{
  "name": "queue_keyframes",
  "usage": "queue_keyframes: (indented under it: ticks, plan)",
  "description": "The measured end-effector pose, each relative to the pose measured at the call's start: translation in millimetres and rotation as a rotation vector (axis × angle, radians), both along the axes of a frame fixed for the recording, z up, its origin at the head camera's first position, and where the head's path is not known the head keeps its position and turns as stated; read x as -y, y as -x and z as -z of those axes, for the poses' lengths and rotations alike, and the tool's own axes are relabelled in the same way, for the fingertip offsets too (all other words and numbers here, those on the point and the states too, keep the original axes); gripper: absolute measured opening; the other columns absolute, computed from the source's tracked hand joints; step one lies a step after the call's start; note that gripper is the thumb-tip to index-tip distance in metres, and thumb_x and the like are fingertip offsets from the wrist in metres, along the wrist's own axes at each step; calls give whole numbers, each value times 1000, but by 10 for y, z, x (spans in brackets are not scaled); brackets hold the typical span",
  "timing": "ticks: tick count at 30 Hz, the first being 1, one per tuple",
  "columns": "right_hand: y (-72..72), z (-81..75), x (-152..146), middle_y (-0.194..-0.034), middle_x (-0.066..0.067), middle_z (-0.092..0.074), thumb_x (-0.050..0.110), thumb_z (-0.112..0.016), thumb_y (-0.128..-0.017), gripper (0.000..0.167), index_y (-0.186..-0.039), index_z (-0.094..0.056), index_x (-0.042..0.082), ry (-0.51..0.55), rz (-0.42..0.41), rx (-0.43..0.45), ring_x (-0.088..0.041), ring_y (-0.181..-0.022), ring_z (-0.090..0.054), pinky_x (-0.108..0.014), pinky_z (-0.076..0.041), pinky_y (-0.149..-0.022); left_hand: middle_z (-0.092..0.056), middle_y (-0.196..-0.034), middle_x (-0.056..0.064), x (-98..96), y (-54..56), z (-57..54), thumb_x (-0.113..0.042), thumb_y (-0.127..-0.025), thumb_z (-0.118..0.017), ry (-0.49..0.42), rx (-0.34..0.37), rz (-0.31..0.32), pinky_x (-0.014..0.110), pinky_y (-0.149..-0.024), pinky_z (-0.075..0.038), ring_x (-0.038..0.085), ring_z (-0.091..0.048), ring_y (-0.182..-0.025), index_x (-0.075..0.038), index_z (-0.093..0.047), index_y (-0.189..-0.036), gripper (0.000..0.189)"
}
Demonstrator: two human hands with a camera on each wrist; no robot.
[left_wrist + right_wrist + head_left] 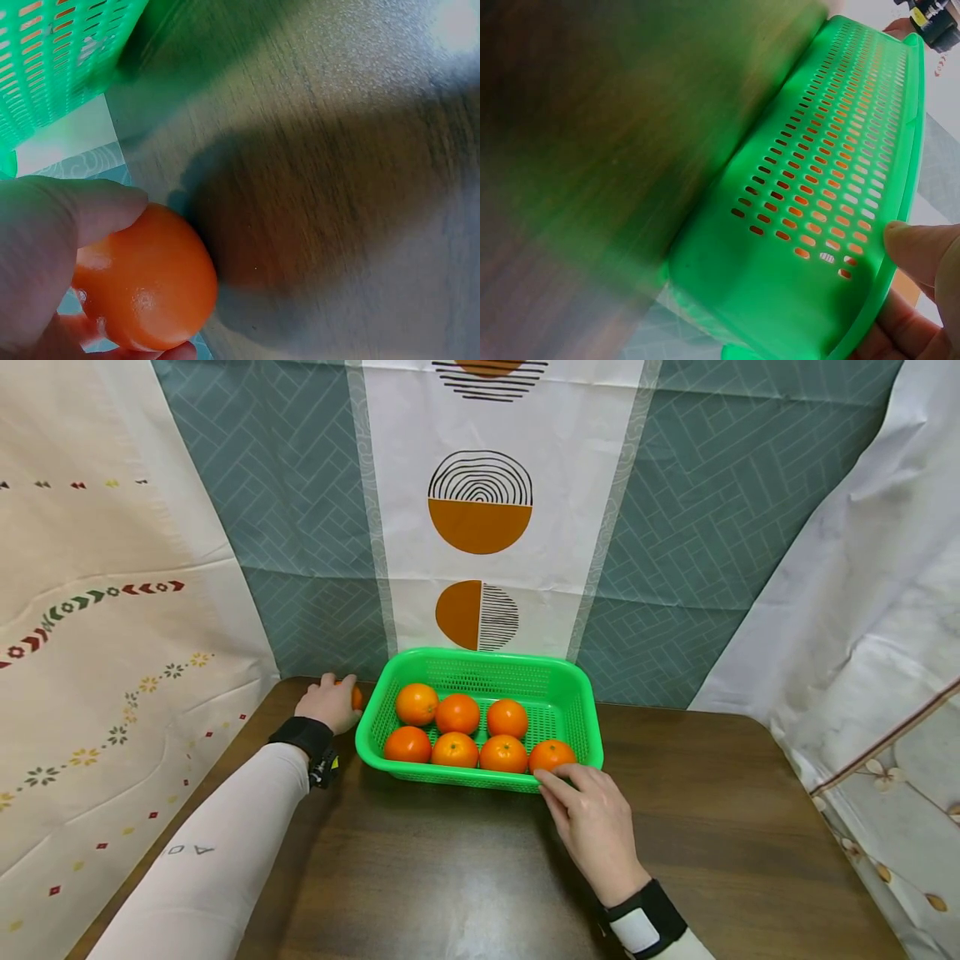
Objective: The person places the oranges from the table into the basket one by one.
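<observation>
My left hand (327, 703) holds an orange (157, 277) on the table's far left, beside the basket's left end. In the left wrist view the thumb lies over the orange's upper side, with fingertips showing under its lower edge. Just right of it stands a green perforated plastic basket (780, 255). Several oranges (455, 749) sit in a row along its front wall, and three more lie behind them. My right hand (596, 818) pinches the basket's rim near the front right corner, thumb on the outer side, fingers partly hidden behind the rim.
A dark brown wooden table (420, 868) bears the basket. Behind it hangs a teal and white patterned cloth (480, 527) close to the table's back edge. Light patterned cloths (97, 710) flank the table on both sides.
</observation>
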State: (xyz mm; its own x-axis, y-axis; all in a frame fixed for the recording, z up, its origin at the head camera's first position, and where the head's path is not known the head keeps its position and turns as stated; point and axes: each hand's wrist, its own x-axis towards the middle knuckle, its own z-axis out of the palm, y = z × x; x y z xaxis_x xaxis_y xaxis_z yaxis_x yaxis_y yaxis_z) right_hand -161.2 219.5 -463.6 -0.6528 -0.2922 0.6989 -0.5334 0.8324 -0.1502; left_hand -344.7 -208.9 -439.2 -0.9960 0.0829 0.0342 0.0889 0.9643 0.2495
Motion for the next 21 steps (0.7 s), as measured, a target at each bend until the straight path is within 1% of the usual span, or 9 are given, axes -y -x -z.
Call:
queue_keyframes:
  ticks: [5,9,17,21]
  plan:
    - [-2,-1,-1,-106,-2,-75,9,-94,-89,33,-120,-86,15,2,-5,-8,-27,-97,-71,-48,-60,-90,-34,-155,45,23,-6,10,-23,-102,-70,-17,6,0,72,-95,-52,65,-51,-120,2,-39,-164,75]
    - [-1,-4,0,-106,-2,-75,10,-93,-90,32,-120,-86,15,-1,-10,-13,-27,-97,-71,-48,-60,-90,-34,-155,46,37,-27,-3,-23,-102,-71,-22,1,3,72,-95,-52,65,-50,-120,3,-40,-164,74]
    - [-8,-13,-3,-107,-3,-75,11,-93,-91,31,-120,-86,15,-1,-8,8,-27,-98,-72,-49,-60,-93,-40,-148,45,74,-64,-20,-23,-101,-74,-26,-46,6,70,-92,-53,63,-53,-117,2,-44,-161,72]
    - [-2,-4,-4,-107,-2,-75,11,-93,-90,31,-120,-86,15,0,-8,-3,-27,-98,-72,-49,-60,-93,-42,-147,45,109,-81,-42,-23,-101,-76,-25,-83,7,70,-90,-53,64,-54,-116,3,-45,-159,71]
